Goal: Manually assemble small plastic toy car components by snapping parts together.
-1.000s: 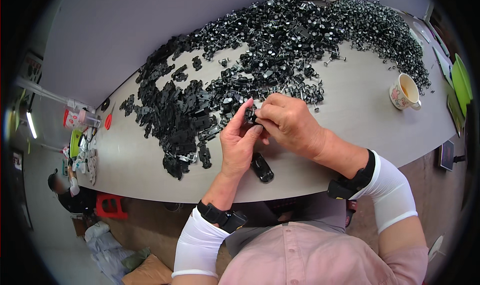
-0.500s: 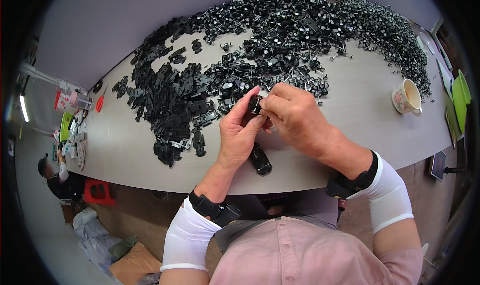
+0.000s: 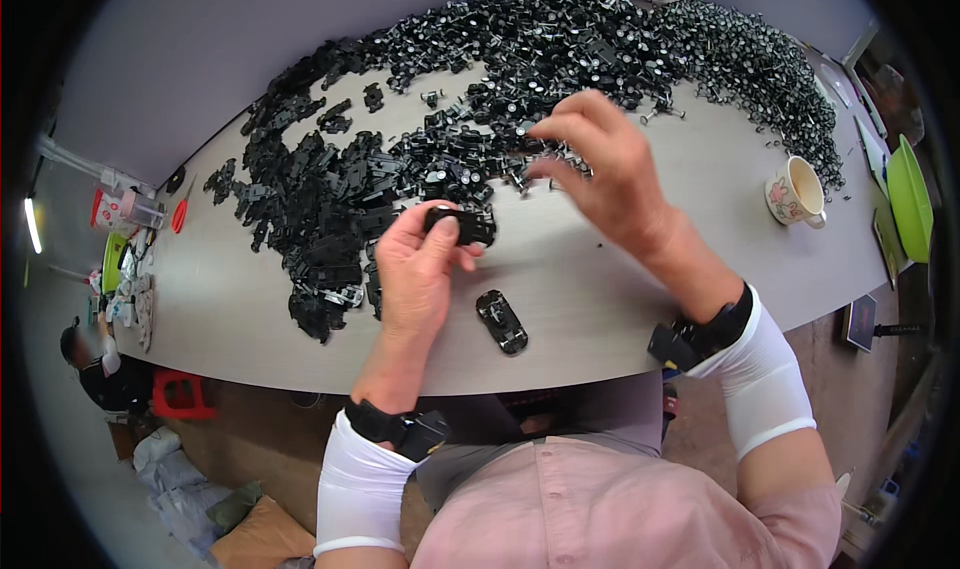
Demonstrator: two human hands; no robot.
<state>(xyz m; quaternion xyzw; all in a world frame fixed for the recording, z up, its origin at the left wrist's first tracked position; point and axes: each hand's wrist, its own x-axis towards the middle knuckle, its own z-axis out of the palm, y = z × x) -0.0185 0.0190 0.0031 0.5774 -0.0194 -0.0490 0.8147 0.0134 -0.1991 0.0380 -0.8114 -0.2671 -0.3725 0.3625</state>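
Note:
My left hand (image 3: 412, 274) is closed on a black toy car chassis (image 3: 468, 227), pinched between thumb and fingers above the table. To its right, my right hand (image 3: 622, 184) is raised, slightly blurred, with thumb and fingers apart and nothing visible between them. It hovers at the near edge of a heap of wheel axles (image 3: 455, 154). A second black toy car part (image 3: 501, 322) lies on the table below and between my hands. Flat black chassis pieces (image 3: 325, 189) are heaped to the left of my left hand.
Small silvery metal parts (image 3: 745, 64) spread along the far right. A patterned mug (image 3: 796, 191) and a green bowl (image 3: 908, 199) stand at the right. Red-handled scissors (image 3: 180, 215) lie at the left. Further left, another person (image 3: 105, 369) sits near a red stool (image 3: 182, 395).
My hands have parted. The left moved left with the chassis; the right let go, opened and rose toward the axle heap. The view has shifted slightly.

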